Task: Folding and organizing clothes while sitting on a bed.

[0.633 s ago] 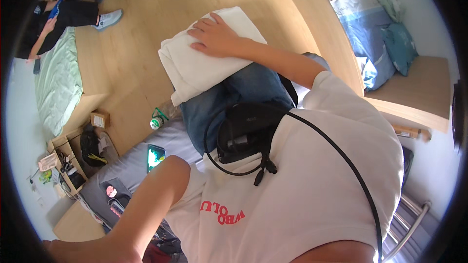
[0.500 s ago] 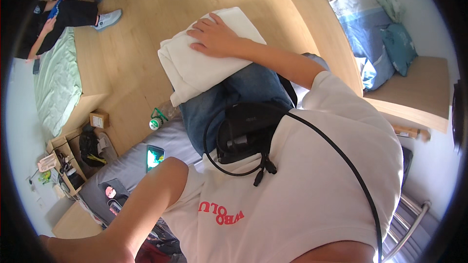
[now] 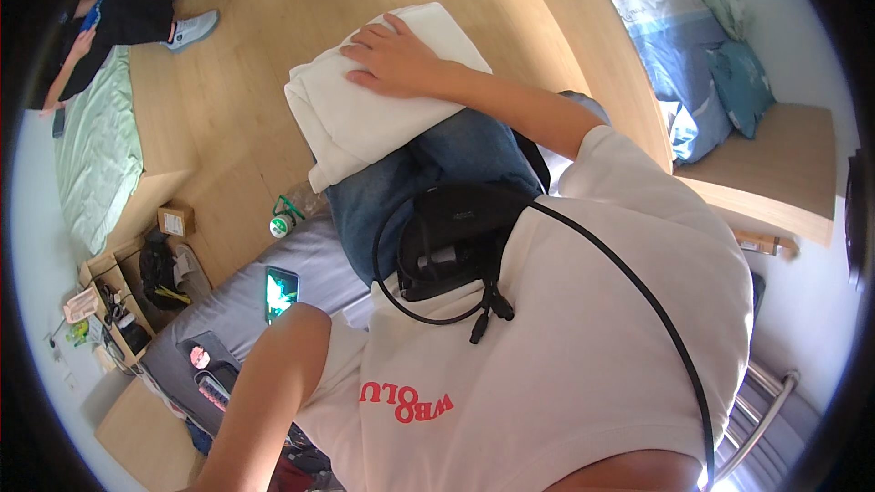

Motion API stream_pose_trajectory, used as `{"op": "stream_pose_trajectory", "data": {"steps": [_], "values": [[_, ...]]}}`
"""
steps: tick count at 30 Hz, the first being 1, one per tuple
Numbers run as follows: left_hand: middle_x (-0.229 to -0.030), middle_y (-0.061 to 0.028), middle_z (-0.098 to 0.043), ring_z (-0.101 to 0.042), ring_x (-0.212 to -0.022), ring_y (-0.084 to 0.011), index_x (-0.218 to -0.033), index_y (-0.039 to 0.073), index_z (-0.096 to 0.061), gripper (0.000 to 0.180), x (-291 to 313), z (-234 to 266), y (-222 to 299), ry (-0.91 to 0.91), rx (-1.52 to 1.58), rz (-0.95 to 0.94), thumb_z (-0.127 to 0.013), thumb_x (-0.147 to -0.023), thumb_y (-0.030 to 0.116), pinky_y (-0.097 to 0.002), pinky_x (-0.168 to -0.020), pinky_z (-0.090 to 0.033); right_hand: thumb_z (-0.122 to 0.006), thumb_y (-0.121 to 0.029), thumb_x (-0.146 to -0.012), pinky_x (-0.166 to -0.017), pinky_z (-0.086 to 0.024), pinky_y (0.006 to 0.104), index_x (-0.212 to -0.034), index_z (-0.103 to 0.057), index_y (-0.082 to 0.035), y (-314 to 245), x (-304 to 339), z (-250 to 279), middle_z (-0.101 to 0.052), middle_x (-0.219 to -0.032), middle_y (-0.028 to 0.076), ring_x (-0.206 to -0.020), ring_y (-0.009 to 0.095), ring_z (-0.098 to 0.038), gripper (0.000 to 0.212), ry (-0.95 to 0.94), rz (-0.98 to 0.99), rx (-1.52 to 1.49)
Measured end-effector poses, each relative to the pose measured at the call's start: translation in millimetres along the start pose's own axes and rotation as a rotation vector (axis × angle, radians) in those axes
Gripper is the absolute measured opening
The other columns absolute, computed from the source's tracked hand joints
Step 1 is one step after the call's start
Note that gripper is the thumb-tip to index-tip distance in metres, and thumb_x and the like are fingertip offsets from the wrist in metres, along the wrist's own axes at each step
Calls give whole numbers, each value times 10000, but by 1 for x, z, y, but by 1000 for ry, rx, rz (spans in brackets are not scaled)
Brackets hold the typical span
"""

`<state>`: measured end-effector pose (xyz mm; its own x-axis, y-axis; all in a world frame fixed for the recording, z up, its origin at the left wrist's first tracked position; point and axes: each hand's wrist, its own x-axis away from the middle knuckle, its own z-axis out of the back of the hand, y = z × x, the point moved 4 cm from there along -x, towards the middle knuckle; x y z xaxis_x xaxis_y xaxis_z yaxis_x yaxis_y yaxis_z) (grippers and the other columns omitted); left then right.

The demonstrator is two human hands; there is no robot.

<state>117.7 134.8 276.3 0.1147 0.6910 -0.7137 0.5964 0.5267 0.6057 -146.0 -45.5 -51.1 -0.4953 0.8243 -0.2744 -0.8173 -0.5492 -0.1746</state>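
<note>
My right hand [image 3: 394, 58] lies on a folded white cloth [image 3: 360, 128], its fingers stretched out and apart, pressing on the top without gripping it. The cloth rests across my lap, on my blue jeans [image 3: 483, 148], and its layers show as loose folds along the left side. Of my left arm [image 3: 273, 392] only the bent elbow and part of the forearm show at the lower left; the hand is beyond the lower edge. A black pouch [image 3: 465, 232] with a cable sits at my waist.
I sit on a grey-sheeted bed [image 3: 232, 301]; a lit phone [image 3: 282, 293] and a green-topped bottle [image 3: 283, 223] lie beside me. A small cardboard box [image 3: 176, 219] is on the floor. Another person's legs [image 3: 137, 23] reach in at upper left. A blue bed [image 3: 674, 64] stands right.
My left forearm has swung downward, taking its far end out of view. The right hand stays on the cloth; the whole view has shifted slightly.
</note>
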Motion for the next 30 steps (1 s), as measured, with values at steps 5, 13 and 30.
{"op": "stream_pose_trajectory", "data": {"steps": [5,13,30], "values": [[-1037,-67,-678,-639,-904,-114,-1007,46,-694,197,2,-2,-2,7,-19,-10,-685,-810,38,-249,-819,-511,-497,-420,-921,-1099,-244,542,-1218,-589,-94,-1,-2,1,-588,-1202,129,-1228,288,-481,450,-31,-20,-34],[-1027,-80,-679,-641,-896,-125,-1002,41,-694,205,33,1,12,151,-117,-94,-690,-799,14,-258,-817,-510,-514,-396,-934,-1091,-261,536,-1246,-569,-104,-2,0,-1,-563,-1259,91,-1243,260,-468,431,34,26,-24],[-1349,-152,-521,-407,-1313,-366,-1189,115,-644,379,111,68,-338,-13,-1632,328,-554,-921,368,-593,-1072,-247,-580,-285,-863,-1077,-275,532,-1225,-592,-121,2,1,-4,-601,-1207,78,-1197,247,-511,398,101,63,29]]}}
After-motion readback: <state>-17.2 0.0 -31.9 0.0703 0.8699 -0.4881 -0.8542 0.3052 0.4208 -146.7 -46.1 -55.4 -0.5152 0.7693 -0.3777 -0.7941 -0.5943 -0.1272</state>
